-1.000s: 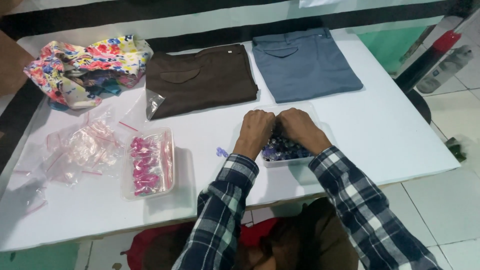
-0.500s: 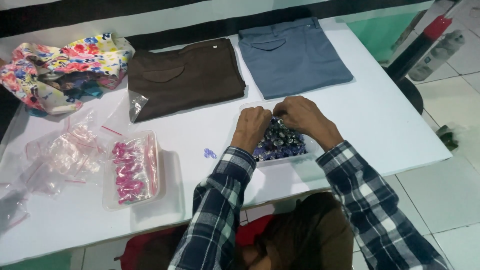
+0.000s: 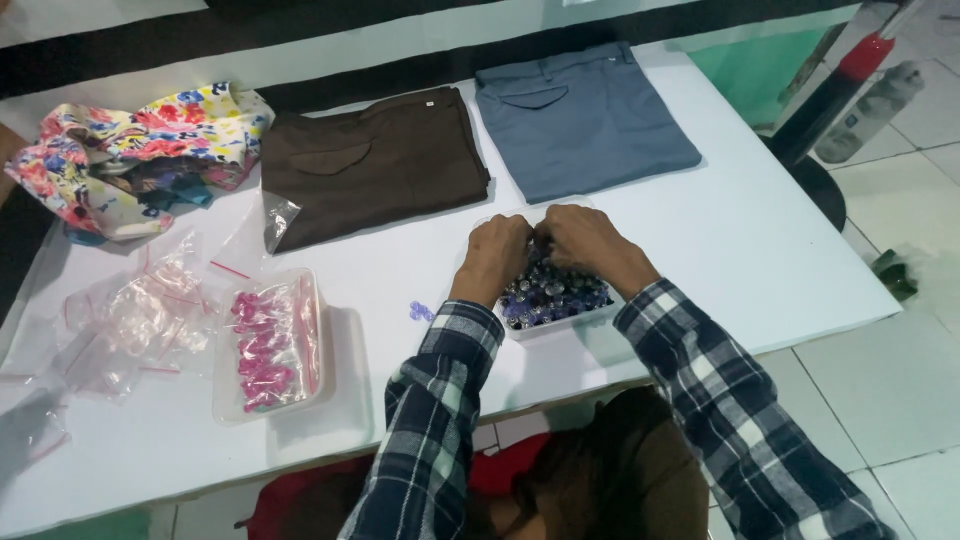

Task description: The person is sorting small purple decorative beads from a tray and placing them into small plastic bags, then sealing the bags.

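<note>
My left hand (image 3: 496, 255) and my right hand (image 3: 588, 243) meet fingertip to fingertip over a clear plastic tray (image 3: 560, 325) filled with small purple and dark pieces (image 3: 550, 296). Their fingers pinch together at the tray's far side; whatever sits between them is too small to make out. Both forearms wear blue plaid sleeves. One loose purple piece (image 3: 421, 311) lies on the white table (image 3: 760, 260) just left of my left wrist.
A second clear tray (image 3: 312, 385) holding pink pieces (image 3: 262, 348) stands to the left, beside several empty clear zip bags (image 3: 150, 315). Folded brown trousers (image 3: 370, 165) and grey-blue trousers (image 3: 580, 120) lie behind. Floral cloth (image 3: 130, 155) is at the far left. A red-topped stand (image 3: 850, 80) rises at the right.
The view has shifted slightly; both hands stay together over the purple tray, with only small finger movement.
</note>
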